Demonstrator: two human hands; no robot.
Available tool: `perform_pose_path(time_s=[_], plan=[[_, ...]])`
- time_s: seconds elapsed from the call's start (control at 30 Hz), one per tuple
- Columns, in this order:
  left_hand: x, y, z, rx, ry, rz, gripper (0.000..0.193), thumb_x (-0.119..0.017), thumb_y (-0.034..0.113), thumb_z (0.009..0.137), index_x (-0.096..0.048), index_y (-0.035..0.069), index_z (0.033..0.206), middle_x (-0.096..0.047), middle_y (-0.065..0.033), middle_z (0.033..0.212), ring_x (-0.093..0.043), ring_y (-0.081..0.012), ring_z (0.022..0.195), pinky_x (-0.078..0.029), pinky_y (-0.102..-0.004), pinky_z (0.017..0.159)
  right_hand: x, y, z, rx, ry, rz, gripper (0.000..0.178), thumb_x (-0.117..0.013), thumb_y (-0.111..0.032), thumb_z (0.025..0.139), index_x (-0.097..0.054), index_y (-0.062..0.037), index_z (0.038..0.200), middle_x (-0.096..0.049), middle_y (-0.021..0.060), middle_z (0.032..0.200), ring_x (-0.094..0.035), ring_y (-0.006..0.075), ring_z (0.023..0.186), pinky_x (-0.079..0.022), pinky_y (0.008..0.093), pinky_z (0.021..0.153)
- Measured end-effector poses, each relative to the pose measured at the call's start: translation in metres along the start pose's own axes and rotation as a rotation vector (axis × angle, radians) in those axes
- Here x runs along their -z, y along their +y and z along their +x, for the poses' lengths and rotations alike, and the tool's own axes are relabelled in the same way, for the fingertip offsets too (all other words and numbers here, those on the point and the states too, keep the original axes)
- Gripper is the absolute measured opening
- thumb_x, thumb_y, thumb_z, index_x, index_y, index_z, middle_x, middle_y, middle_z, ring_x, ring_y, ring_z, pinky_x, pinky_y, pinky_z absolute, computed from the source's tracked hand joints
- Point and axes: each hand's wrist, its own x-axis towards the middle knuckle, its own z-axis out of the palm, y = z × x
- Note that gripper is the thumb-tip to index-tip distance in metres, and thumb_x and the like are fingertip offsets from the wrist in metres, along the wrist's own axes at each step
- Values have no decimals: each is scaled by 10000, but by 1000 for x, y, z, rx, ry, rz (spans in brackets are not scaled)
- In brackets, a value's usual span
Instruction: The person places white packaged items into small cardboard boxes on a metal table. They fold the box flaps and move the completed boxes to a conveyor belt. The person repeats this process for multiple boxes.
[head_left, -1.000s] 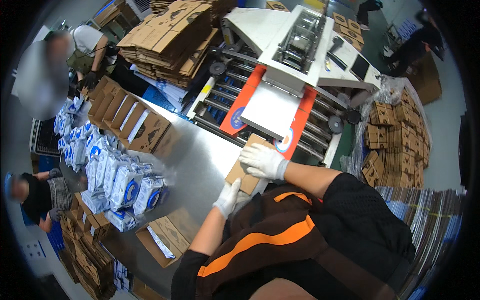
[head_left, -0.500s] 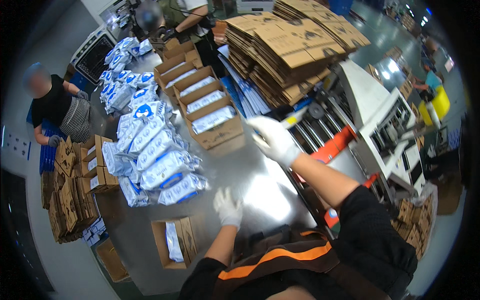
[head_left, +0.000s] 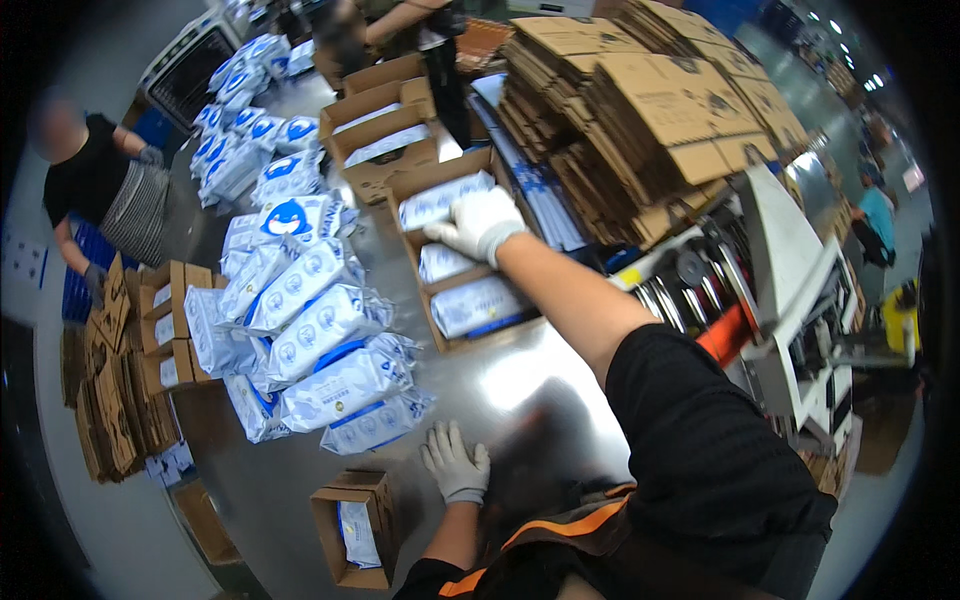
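Observation:
My left hand (head_left: 457, 465), in a white glove, lies with fingers spread on the metal table (head_left: 480, 400), holding nothing. Near it stands an open cardboard box (head_left: 322, 520) with a white-and-blue soft pack (head_left: 357, 533) inside. My right hand (head_left: 482, 224), also gloved, reaches over a row of open cardboard boxes (head_left: 462, 347). Its fingers are stretched out and touch the top of a white-and-blue pack (head_left: 425, 207) in one of them. What lies beneath the palm is hidden. A heap of similar packs (head_left: 325, 325) lies left of my hands.
Flattened cardboard boxes (head_left: 670, 110) are stacked high at the back right, beside a white machine with rollers (head_left: 780, 240). A person in a black shirt (head_left: 95, 180) stands at the left by filled boxes (head_left: 178, 325). Another person's arm (head_left: 400, 20) shows at the far side.
My right hand has moved from beside the row of boxes to over them, onto a pack. My left hand remains on the table. The view has shifted.

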Motion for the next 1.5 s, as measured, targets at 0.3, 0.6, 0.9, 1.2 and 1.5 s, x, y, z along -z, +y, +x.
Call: perform_pose_path(time_s=[0.3,0.6,0.9,1.2,1.5], plan=[[93,60,-83,82,-361,-808,1235,-1016,377,569,-334,-62,1501,-574,-243,1411,-616,-356,1256,-519,-447,1042,11,-58,-293,-40,-168,114,495,-649,-558,892,-804,-88,910,-755,171,897,-726,361,866,-520,507,876],[126,50,-184,-157,-162,-605,1079,-955,292,724,-342,7,1565,-501,-265,1376,-579,-405,1234,-507,-475,1009,39,25,-507,-410,409,527,417,-679,-312,972,-678,-3,1253,-709,213,1189,-702,351,1068,-557,399,950],[119,83,-151,-353,-375,-474,335,-740,292,924,-747,23,1124,-603,-226,1277,-634,-391,1128,-516,-459,983,-10,-32,-522,-83,-462,420,587,-466,-599,1004,-798,-124,910,-750,189,880,-717,397,836,-559,483,821],[73,81,-165,480,-671,-953,576,-791,340,924,-534,-16,1298,-665,-100,966,-614,-176,645,-602,-339,563,-27,-49,-584,160,36,199,680,-660,-378,940,-497,23,1465,-468,234,1543,-412,368,1473,-298,485,1232],[47,209,-123,424,-908,-1363,486,-712,257,995,-524,-37,1333,-651,-177,1184,-701,-265,945,-632,-443,820,-24,76,-567,-27,143,71,454,-553,-296,1006,-594,-55,1389,-544,158,1485,-464,335,1426,-333,464,1215]])
